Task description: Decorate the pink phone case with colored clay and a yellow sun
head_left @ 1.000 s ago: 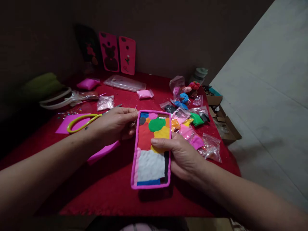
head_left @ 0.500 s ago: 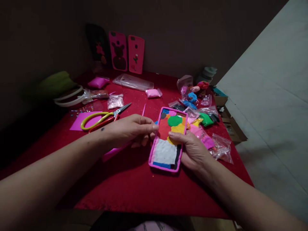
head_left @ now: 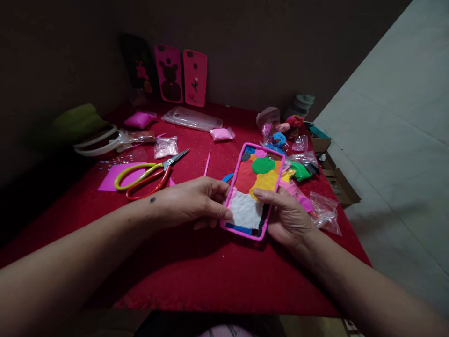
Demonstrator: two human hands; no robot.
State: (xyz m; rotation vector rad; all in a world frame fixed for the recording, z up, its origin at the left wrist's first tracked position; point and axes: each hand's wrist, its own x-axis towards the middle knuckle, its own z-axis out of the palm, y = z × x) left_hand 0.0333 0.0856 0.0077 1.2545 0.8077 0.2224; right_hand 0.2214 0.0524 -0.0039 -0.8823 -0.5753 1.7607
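Note:
A phone case (head_left: 244, 210) with a pink clay rim and patches of white, red, yellow, green and blue clay is held above the table, tilted toward me. My right hand (head_left: 289, 215) grips its right side, thumb lying over the yellow patch and fingers hidden behind. At the lower left edge, my left hand (head_left: 206, 203) pinches the pink rim between thumb and fingers. Scissors (head_left: 154, 174) with one yellow and one red handle lie half open beyond my left wrist, partly over a pink sheet (head_left: 108, 180). A thin pink stick (head_left: 208, 163) lies beyond my left hand.
Several clay packets, including a green one (head_left: 299, 171), crowd the right side of the red cloth (head_left: 196, 276). Finished cases, one with a bear (head_left: 170, 79), lean on the back wall. A clear case (head_left: 192, 119) lies before them. Cardboard boxes (head_left: 338, 182) stand right of the table.
My left thumb has slid down the case's left edge toward its lower corner. The case has shifted slightly up and right and turned a little clockwise in my right hand.

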